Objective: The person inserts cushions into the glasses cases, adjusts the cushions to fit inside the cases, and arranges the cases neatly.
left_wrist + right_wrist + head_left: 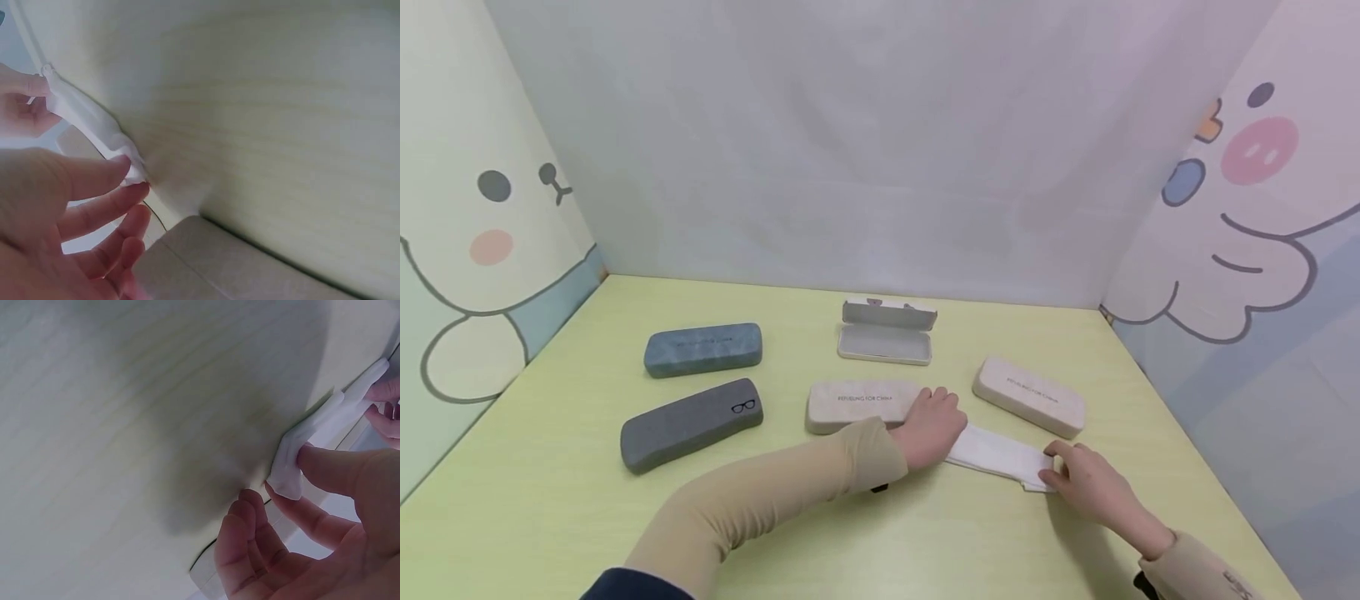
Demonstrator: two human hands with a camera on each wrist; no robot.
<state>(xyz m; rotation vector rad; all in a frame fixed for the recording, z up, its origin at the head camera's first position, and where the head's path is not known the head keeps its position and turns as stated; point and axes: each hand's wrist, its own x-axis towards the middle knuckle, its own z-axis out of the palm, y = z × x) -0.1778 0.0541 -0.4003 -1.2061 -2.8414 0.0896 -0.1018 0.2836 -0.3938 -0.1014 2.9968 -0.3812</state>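
A folded white cloth lies as a flat strip on the table, between two cream glasses cases. My left hand pinches its left end, next to the middle cream glasses case. At the other end, my right hand grips the cloth between thumb and index finger, below the right cream glasses case. From the left wrist, the cloth shows stretched between both hands, slightly rumpled. The right wrist view has the cloth's end between thumb and index finger, the other fingers curled loosely.
Behind the hands, a small glasses case stands with its lid raised and a pale interior. On the left lie a blue glasses case and a dark grey one with a glasses print. Printed curtains border the yellow table.
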